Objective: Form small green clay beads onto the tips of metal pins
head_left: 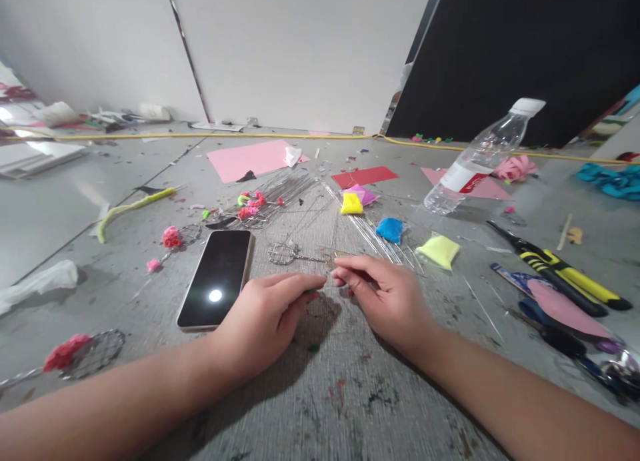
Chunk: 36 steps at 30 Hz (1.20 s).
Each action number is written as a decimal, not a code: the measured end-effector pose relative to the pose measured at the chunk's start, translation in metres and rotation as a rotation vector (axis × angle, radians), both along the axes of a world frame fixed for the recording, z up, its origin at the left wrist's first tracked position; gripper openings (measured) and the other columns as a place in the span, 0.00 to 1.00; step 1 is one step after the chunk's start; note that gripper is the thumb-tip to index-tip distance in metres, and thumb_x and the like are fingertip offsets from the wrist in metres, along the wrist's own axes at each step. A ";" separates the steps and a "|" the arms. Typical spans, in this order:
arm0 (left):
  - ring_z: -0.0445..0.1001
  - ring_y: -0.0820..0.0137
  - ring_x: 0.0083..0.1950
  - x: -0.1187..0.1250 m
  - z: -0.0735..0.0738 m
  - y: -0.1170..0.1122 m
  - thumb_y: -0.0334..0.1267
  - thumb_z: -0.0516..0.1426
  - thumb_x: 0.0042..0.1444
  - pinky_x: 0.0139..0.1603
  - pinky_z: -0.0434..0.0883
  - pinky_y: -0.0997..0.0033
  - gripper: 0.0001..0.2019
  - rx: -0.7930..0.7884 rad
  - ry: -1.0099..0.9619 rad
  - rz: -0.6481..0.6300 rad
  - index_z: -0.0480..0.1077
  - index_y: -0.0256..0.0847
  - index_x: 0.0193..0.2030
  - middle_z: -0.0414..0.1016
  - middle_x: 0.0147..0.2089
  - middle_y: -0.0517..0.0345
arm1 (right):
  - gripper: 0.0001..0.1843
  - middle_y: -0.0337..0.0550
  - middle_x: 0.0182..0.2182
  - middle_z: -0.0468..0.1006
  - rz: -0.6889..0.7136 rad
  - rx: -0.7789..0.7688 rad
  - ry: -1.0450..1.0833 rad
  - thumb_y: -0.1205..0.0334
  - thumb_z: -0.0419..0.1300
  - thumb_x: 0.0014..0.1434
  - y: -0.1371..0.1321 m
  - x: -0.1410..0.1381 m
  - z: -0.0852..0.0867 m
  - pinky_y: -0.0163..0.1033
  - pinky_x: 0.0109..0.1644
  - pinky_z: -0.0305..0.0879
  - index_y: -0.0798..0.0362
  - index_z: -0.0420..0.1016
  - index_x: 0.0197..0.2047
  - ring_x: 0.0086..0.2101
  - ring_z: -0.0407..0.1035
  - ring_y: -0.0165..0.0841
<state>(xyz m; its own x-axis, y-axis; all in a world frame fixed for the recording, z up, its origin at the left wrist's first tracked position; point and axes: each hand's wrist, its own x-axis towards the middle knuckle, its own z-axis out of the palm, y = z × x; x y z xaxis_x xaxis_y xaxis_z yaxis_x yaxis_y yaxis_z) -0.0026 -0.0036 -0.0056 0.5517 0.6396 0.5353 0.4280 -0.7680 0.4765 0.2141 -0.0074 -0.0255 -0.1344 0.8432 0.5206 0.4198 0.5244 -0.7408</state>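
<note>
My left hand is closed, thumb against fingers, with a trace of dark green at its fingertips that is too small to name. Close opposite it, my right hand is also closed in a pinch; what it holds, if anything, is hidden. Just beyond the fingertips lies a twisted wire piece with a round mesh head. A phone lies beside my left hand, a bright reflection on its dark screen. Past my right hand are thin straight wires and clay packets in yellow, blue and pale yellow.
A plastic bottle stands at the back right. Yellow-black pliers lie on the right. Pink paper and red paper lie behind. At left are a wire piece with red clay and a yellow-green fuzzy stem.
</note>
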 end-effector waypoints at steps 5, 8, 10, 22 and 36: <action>0.82 0.65 0.50 0.003 -0.001 0.002 0.21 0.47 0.66 0.50 0.81 0.63 0.17 0.038 0.020 -0.027 0.72 0.34 0.55 0.82 0.49 0.44 | 0.07 0.43 0.35 0.85 -0.008 -0.009 -0.006 0.60 0.61 0.68 0.000 -0.001 0.003 0.43 0.38 0.76 0.49 0.81 0.43 0.32 0.79 0.35; 0.81 0.64 0.49 0.003 0.003 0.000 0.23 0.48 0.66 0.50 0.81 0.62 0.17 -0.021 0.055 -0.040 0.70 0.34 0.56 0.80 0.49 0.45 | 0.05 0.40 0.30 0.83 -0.015 0.025 -0.034 0.59 0.67 0.65 0.001 0.000 0.006 0.41 0.37 0.74 0.49 0.81 0.36 0.30 0.76 0.34; 0.79 0.62 0.50 0.003 0.006 -0.002 0.25 0.50 0.65 0.50 0.80 0.59 0.16 -0.063 0.112 -0.049 0.70 0.34 0.56 0.78 0.50 0.44 | 0.06 0.38 0.27 0.81 0.009 0.050 -0.018 0.60 0.68 0.64 0.002 0.000 0.007 0.39 0.34 0.72 0.49 0.81 0.34 0.29 0.75 0.33; 0.74 0.56 0.48 0.002 0.000 0.000 0.28 0.54 0.64 0.50 0.77 0.49 0.09 0.019 0.264 -0.015 0.76 0.39 0.44 0.78 0.45 0.47 | 0.07 0.44 0.38 0.85 0.044 0.118 -0.052 0.68 0.62 0.66 -0.002 -0.004 0.006 0.43 0.43 0.78 0.49 0.81 0.42 0.37 0.79 0.35; 0.75 0.72 0.29 -0.002 0.012 -0.003 0.30 0.55 0.64 0.30 0.72 0.74 0.06 -0.082 -0.010 -0.127 0.73 0.37 0.40 0.78 0.30 0.58 | 0.09 0.43 0.37 0.79 0.211 0.247 -0.081 0.71 0.58 0.68 -0.036 -0.019 0.018 0.39 0.41 0.74 0.49 0.72 0.48 0.37 0.75 0.34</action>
<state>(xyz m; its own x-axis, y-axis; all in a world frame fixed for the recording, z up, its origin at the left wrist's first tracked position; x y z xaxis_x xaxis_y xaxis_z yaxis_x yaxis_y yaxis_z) -0.0041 -0.0065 0.0061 0.6260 0.6068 0.4898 0.3252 -0.7740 0.5432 0.1952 -0.0438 -0.0072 -0.3420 0.6417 0.6864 0.3353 0.7657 -0.5488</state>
